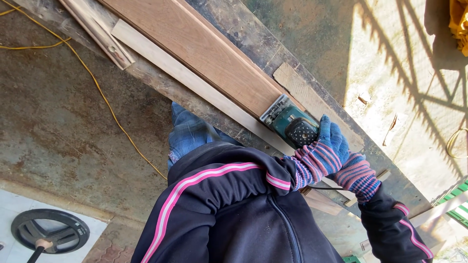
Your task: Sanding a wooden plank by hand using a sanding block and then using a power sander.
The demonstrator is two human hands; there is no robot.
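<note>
Both gloved hands wrapped on the sander, working the end of the board

Fingers of the left hand (312, 158) and right hand (341, 146), both in blue knit gloves with pink-striped cuffs, were curled shut over the back of the teal-green electric sander with the black perforated top (291, 125), which sat flat on the near end of the long reddish-brown wooden plank (204, 53). That plank lay on a rough, stained workbench (253, 29), with a paler thin wood strip (195, 83) right alongside it. If you ask me, the trick here was keeping the pad dead flat and running with the grain, light even pressure, no tipping over the edge. A yellow cord (97, 87) trailed over the concrete floor (58, 122). No packages, labels or signs that I could see.
</note>
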